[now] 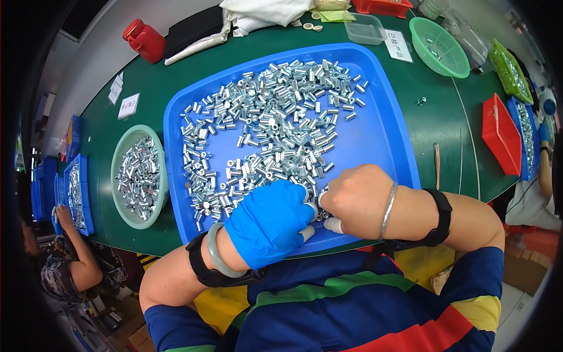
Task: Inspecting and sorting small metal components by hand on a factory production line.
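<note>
- Tray (384, 135) of blue plastic, rectangular with rounded corners, in the head view: sits on a green tabletop (431, 132), holds a dense scatter of small silvery metal flanged cylinders (281, 120), thickest toward the far side and middle, thinning to bare blue along the right.
- Left hand (272, 218), in a blue glove with whitish finger covers (307, 234) on the tips: bends over the near edge of the heap, fingers curled inward; cannot tell if pinching anything.
- Right hand (359, 196), ungloved, with similar covers: curls just beside the left, fingertips turned down among the nearest cylinders and partly hidden; cannot tell if grasping one.
- Round pale-green plastic basket (139, 223): stands just left of the tray, full of similar cylinders.
- Round bright-green plastic basket (453, 61): rests near the far right corner, with a few pieces inside.
- Red rectangular plastic bin (500, 135): sits well apart, at right.
</note>
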Demonstrator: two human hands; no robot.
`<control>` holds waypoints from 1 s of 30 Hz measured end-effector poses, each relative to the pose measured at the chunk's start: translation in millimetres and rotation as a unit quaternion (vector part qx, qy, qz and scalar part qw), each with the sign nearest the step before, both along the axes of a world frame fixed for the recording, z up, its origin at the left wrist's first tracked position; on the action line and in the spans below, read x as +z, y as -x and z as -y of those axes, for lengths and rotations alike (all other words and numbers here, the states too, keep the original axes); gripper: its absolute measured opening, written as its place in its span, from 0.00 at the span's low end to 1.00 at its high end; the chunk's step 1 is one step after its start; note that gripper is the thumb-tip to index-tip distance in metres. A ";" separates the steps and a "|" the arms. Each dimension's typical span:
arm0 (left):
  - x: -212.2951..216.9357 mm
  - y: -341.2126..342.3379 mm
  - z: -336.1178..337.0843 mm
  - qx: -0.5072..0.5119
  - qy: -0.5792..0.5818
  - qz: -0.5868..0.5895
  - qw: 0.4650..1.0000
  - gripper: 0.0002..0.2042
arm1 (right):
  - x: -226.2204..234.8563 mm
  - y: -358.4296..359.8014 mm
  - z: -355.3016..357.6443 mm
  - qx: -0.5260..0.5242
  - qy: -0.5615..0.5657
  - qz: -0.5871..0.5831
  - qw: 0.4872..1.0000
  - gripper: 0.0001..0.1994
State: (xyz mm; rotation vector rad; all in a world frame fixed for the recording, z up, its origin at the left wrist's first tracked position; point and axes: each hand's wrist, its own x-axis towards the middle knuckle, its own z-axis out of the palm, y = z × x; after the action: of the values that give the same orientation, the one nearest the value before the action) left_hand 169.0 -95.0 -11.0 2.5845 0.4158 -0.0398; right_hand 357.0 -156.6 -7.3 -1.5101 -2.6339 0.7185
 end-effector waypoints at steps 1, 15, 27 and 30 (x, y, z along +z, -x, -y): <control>1.0 1.2 -0.8 0.001 0.002 0.001 1.000 0.08 | 3.3 -3.8 -1.2 0.004 0.002 -0.006 1.000 0.11; 9.3 19.9 -20.2 0.096 0.063 0.081 0.990 0.07 | -1.9 -30.4 5.1 0.061 -0.015 -0.130 0.990 0.06; 3.6 18.3 -22.5 0.108 0.101 0.072 0.986 0.07 | -5.6 -27.2 5.4 0.021 0.021 -0.082 0.996 0.06; 2.6 19.5 -21.9 0.111 0.098 0.076 0.986 0.07 | -4.0 -30.6 1.2 0.065 0.013 -0.106 0.992 0.05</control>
State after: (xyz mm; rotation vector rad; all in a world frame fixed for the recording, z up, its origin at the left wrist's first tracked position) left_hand 149.5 -73.1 -8.4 2.3160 0.6072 0.1850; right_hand 387.7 -157.7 -11.3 -1.2004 -2.5870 0.8726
